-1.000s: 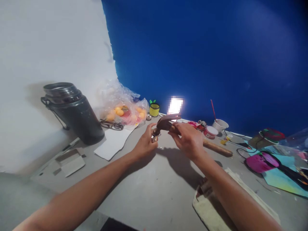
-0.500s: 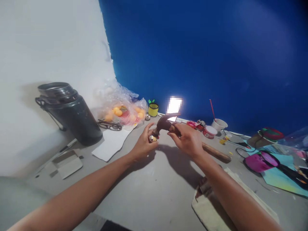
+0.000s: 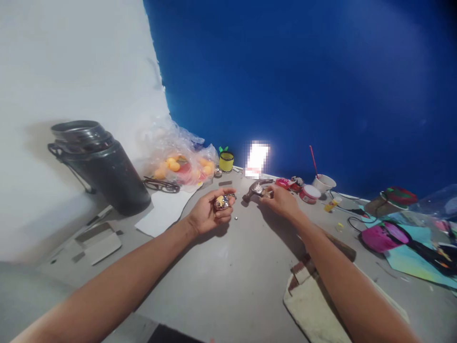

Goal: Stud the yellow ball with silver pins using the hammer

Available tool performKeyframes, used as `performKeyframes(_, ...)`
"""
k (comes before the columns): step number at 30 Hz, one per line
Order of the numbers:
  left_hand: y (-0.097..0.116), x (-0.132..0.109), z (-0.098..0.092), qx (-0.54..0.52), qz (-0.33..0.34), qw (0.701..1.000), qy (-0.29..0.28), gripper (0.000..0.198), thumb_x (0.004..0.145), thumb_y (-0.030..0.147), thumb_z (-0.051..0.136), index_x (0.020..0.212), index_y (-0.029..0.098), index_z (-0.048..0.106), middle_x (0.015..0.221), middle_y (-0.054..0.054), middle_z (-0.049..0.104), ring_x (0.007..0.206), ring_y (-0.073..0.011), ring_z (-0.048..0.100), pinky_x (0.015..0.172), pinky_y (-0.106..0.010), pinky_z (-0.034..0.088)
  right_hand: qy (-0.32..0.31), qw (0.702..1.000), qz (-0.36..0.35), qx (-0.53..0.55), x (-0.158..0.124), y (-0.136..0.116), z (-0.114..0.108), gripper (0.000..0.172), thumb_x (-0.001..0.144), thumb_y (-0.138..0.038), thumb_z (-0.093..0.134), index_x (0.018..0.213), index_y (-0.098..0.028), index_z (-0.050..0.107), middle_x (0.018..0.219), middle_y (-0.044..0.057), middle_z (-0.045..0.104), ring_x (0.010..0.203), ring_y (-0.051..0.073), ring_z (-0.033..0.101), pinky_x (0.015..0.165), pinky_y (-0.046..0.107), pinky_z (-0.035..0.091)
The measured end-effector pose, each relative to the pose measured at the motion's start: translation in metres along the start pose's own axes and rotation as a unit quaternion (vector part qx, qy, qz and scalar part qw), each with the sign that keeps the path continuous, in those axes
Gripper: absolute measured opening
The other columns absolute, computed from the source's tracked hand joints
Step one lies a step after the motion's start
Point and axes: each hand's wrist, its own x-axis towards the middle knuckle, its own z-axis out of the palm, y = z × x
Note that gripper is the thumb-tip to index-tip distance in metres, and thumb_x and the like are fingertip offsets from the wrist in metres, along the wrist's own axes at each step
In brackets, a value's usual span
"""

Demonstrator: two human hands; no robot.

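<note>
My left hand point(image 3: 214, 209) is turned palm up, with its fingers curled around a shiny round metal piece point(image 3: 222, 203) that has silver and gold-coloured reflections. Its exact kind is unclear. In my right hand point(image 3: 282, 202) is a claw hammer point(image 3: 255, 190), gripped close to the head. Its wooden handle point(image 3: 341, 247) shows again beyond my right forearm. The hammer head is a short way right of the metal piece, apart from it. On the table between the hands lies a tiny silver bit point(image 3: 236, 218).
A dark flask point(image 3: 110, 171) stands at left, near glasses point(image 3: 162, 185) and white paper point(image 3: 160, 219). Behind are a plastic bag of orange balls point(image 3: 182, 166) and a yellow cup point(image 3: 226, 162). At right are a white cup point(image 3: 324, 184), a pink pouch point(image 3: 383, 237) and a cream cloth bag point(image 3: 314, 305).
The hammer head has come away from the metal piece, lower and to the right. My left hand has rolled palm up, showing more of the piece. The tiny silver bit is now visible.
</note>
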Motion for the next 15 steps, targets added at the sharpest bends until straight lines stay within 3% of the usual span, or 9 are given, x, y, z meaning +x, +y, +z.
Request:
performKeyframes(3, -0.002, 0.000, 0.000, -0.003, -0.002, 1.000, -0.007, 0.022, 0.083, 0.028, 0.065, 0.103, 0.019, 0.063, 0.079, 0.001, 0.054, 0.045, -0.0043, 0.026, 0.044, -0.022, 0.021, -0.019, 1.000, 0.002, -0.014, 0.000, 0.001, 0.006, 0.036, 0.083, -0.040, 0.070, 0.114, -0.023, 0.070, 0.101, 0.007, 0.077, 0.091, 0.025, 0.069, 0.068, 0.030, 0.040)
performKeyframes(8, -0.004, 0.002, -0.001, -0.009, 0.003, 1.000, 0.001, 0.016, 0.086, 0.029, 0.063, 0.099, 0.018, 0.062, 0.074, 0.002, 0.053, 0.045, -0.0049, 0.034, 0.044, -0.021, 0.025, 0.000, 0.996, -0.014, -0.089, -0.006, -0.007, 0.012, 0.026, 0.088, -0.035, 0.068, 0.108, -0.020, 0.074, 0.111, 0.012, 0.073, 0.102, 0.027, 0.067, 0.074, 0.031, 0.045)
performKeyframes(12, -0.005, 0.004, 0.000, 0.020, 0.022, 0.999, 0.029, 0.013, 0.087, 0.032, 0.061, 0.089, 0.019, 0.058, 0.065, 0.003, 0.053, 0.042, -0.0053, 0.037, 0.043, -0.020, 0.026, 0.058, 0.989, -0.098, -0.099, -0.018, -0.024, 0.015, 0.020, 0.095, -0.031, 0.064, 0.108, -0.021, 0.076, 0.118, 0.013, 0.071, 0.113, 0.028, 0.063, 0.080, 0.033, 0.047)
performKeyframes(15, -0.007, 0.004, 0.000, 0.041, 0.053, 0.997, 0.050, 0.014, 0.087, 0.032, 0.060, 0.084, 0.019, 0.055, 0.061, 0.003, 0.055, 0.038, -0.0048, 0.038, 0.041, -0.019, 0.026, -0.005, 0.982, -0.182, -0.042, -0.029, -0.040, 0.022, 0.020, 0.099, -0.030, 0.060, 0.110, -0.025, 0.076, 0.112, 0.008, 0.074, 0.106, 0.022, 0.065, 0.084, 0.030, 0.047)
